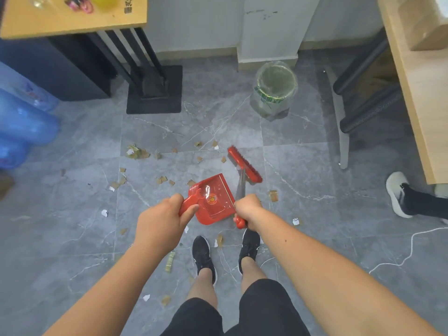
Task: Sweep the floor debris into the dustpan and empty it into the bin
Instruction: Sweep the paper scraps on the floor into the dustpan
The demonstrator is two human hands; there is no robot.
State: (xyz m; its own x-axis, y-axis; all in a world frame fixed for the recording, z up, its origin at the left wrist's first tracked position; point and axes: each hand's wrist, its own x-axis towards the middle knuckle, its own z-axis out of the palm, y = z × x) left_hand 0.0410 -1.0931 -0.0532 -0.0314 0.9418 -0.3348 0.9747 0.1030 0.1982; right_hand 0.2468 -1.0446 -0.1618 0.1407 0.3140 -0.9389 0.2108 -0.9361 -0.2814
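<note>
My left hand [163, 215] grips the handle of a red dustpan [213, 200], held above the grey tiled floor in front of me. My right hand [247, 209] grips the red-tipped handle of a broom; its metal shaft runs forward to the red broom head [244, 164], which sits just beyond the dustpan. Brown cardboard scraps [138, 152] and white paper bits [104, 212] lie scattered on the floor around the pan and near my feet. The bin [275, 89], lined with a clear bag, stands farther ahead by the wall.
A black table base [155, 89] stands ahead left under a wooden table [72, 23]. Blue water bottles [24, 122] lie at the left. A chair [363, 93] and a desk [421, 93] fill the right side. Another person's shoe [398, 194] and a white cord [409, 253] are at right.
</note>
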